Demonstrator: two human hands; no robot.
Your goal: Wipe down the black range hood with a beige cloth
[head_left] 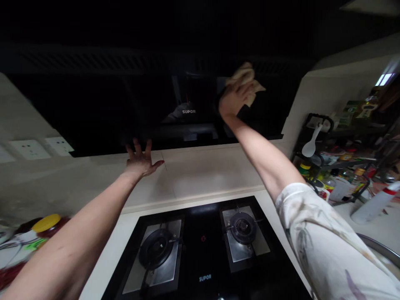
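Cloth [245,79], beige and crumpled, sits bunched under my right hand [233,102], pressed against the glossy black face of the range hood [125,104], just right of its white logo. My fingers are curled closed over the wad, so I judge it soft, light and limp; it will fold wherever I push, and a gathered fistful at the middle looks the surest hold. My left hand [140,160] holds nothing: fingers spread wide, palm flat on the pale tiled wall just below the hood's lower edge. The hood's front looks smooth and likely slick, so the cloth should glide. Below the hood lies a black two-burner hob [203,250] set in a light counter. Right of the hood a rack [343,158] crowds with bottles and a white spoon; left of it, wall sockets [29,148] and a yellow-lidded jar [46,223].
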